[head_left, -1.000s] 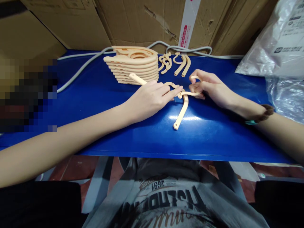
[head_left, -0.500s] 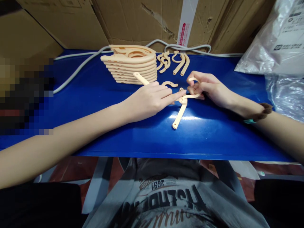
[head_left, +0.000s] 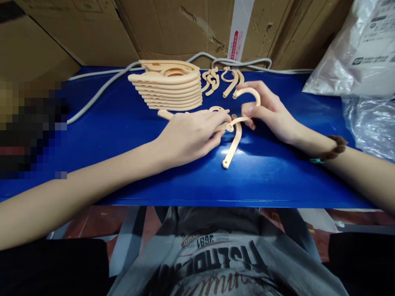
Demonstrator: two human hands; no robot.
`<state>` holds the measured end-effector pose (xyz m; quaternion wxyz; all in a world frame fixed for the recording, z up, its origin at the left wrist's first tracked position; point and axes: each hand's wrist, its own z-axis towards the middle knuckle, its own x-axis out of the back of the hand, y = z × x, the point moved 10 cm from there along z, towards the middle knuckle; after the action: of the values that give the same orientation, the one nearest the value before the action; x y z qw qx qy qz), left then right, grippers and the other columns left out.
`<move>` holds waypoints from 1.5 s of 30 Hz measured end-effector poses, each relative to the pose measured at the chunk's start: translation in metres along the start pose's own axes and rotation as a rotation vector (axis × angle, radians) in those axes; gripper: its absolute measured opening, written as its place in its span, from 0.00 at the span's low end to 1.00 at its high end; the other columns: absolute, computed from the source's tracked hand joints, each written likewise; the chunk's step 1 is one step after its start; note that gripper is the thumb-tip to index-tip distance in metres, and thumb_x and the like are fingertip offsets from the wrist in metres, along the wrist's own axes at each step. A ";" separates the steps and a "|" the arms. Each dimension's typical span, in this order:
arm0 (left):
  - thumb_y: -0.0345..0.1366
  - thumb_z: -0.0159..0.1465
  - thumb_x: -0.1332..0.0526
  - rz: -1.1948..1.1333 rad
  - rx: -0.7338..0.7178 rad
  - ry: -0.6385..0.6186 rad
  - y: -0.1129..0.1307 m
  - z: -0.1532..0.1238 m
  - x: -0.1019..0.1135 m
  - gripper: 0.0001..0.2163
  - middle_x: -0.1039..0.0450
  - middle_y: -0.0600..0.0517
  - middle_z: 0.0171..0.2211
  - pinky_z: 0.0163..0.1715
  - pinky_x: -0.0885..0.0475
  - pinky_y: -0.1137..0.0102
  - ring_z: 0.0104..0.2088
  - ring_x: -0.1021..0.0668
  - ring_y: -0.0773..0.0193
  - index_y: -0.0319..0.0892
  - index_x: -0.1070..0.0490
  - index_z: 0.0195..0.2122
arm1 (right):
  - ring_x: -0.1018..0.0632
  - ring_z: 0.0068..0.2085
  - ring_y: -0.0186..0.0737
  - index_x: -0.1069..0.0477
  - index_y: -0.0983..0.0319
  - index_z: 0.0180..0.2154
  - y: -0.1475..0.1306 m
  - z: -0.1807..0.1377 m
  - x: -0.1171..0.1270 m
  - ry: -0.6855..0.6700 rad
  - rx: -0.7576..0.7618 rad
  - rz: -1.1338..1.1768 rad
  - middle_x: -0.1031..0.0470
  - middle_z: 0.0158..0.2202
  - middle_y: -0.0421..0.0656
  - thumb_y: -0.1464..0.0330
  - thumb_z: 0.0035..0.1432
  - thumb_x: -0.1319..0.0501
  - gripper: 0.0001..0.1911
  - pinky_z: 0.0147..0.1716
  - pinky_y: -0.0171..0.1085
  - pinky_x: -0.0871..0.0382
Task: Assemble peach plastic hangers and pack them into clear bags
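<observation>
My left hand [head_left: 191, 135] lies flat over a peach plastic arm piece [head_left: 163, 114] on the blue table [head_left: 129, 164], fingertips at the joint where the parts meet. My right hand [head_left: 268, 113] grips a curved peach hook piece [head_left: 250, 92] and holds its end at that same joint. A second peach arm [head_left: 232, 146] runs from the joint toward me and lies on the table. A small loose hook [head_left: 217, 109] rests just behind my left fingers.
A stack of folded peach hangers [head_left: 168, 86] stands at the back centre, with loose hooks and arms [head_left: 226, 80] beside it. A grey cable [head_left: 98, 92] runs along the back edge. Cardboard boxes [head_left: 173, 24] wall the rear; plastic bags [head_left: 361, 61] lie at right.
My left hand has flattened down over the arm piece, whose raised end dropped to the table. My right hand lifted the curved hook higher and turned it up.
</observation>
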<state>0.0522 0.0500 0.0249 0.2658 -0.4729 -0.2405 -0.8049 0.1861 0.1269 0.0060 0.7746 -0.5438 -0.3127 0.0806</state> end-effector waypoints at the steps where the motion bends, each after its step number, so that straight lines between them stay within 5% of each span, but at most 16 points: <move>1: 0.35 0.77 0.42 -0.061 0.043 0.006 -0.002 0.000 0.002 0.12 0.15 0.46 0.46 0.37 0.29 0.67 0.43 0.15 0.57 0.40 0.22 0.55 | 0.30 0.28 0.36 0.37 0.56 0.59 -0.002 -0.001 0.001 0.019 0.008 -0.007 0.32 0.28 0.31 0.53 0.65 0.31 0.29 0.29 0.38 0.35; 5: 0.35 0.74 0.37 -0.443 0.210 0.012 -0.019 0.001 0.000 0.05 0.16 0.48 0.47 0.35 0.25 0.69 0.37 0.16 0.63 0.42 0.27 0.49 | 0.26 0.32 0.39 0.37 0.56 0.61 -0.009 -0.005 -0.007 -0.059 0.048 -0.193 0.26 0.32 0.35 0.43 0.59 0.26 0.40 0.32 0.38 0.33; 10: 0.40 0.75 0.34 -0.808 0.394 -0.062 -0.038 0.000 -0.019 0.07 0.15 0.46 0.48 0.33 0.19 0.70 0.40 0.13 0.61 0.43 0.29 0.47 | 0.24 0.34 0.43 0.31 0.59 0.57 -0.015 -0.009 -0.013 -0.100 0.160 -0.663 0.21 0.36 0.41 0.45 0.61 0.29 0.34 0.34 0.40 0.34; 16: 0.38 0.74 0.31 -0.913 0.526 -0.078 -0.047 -0.002 -0.028 0.07 0.12 0.44 0.44 0.39 0.15 0.69 0.41 0.11 0.61 0.39 0.24 0.43 | 0.21 0.37 0.49 0.29 0.60 0.56 -0.019 -0.011 -0.014 -0.155 0.192 -0.891 0.19 0.40 0.45 0.62 0.58 0.36 0.25 0.35 0.41 0.34; 25: 0.31 0.76 0.34 -1.006 0.623 -0.114 -0.049 -0.002 -0.032 0.04 0.12 0.41 0.50 0.40 0.14 0.70 0.44 0.09 0.60 0.38 0.24 0.42 | 0.22 0.44 0.54 0.29 0.62 0.46 -0.023 -0.017 -0.030 -0.147 0.286 -1.200 0.21 0.47 0.55 0.70 0.66 0.44 0.10 0.42 0.46 0.33; 30: 0.35 0.78 0.34 -0.987 0.565 -0.103 -0.055 -0.004 -0.034 0.04 0.13 0.41 0.53 0.38 0.15 0.70 0.42 0.10 0.61 0.41 0.27 0.46 | 0.24 0.45 0.56 0.30 0.62 0.48 -0.019 -0.018 -0.037 -0.137 0.340 -1.240 0.22 0.48 0.56 0.71 0.66 0.46 0.10 0.45 0.49 0.31; 38: 0.30 0.75 0.37 -1.065 0.590 -0.120 -0.051 -0.001 -0.035 0.09 0.12 0.44 0.50 0.34 0.18 0.74 0.37 0.13 0.66 0.39 0.18 0.52 | 0.25 0.32 0.44 0.28 0.61 0.48 -0.024 -0.018 -0.037 -0.103 0.257 -1.075 0.19 0.45 0.51 0.62 0.76 0.53 0.17 0.30 0.41 0.44; 45: 0.38 0.79 0.39 -0.948 0.520 -0.175 -0.049 0.001 -0.035 0.13 0.13 0.47 0.37 0.32 0.18 0.71 0.37 0.12 0.60 0.42 0.14 0.50 | 0.22 0.31 0.46 0.27 0.61 0.50 -0.026 -0.020 -0.039 -0.105 0.277 -1.001 0.18 0.34 0.47 0.51 0.77 0.51 0.24 0.30 0.41 0.44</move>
<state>0.0349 0.0939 -0.0126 -0.0388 -0.2968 -0.6396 -0.7080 0.1609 0.0831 0.0094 0.7662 -0.2155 -0.5592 -0.2321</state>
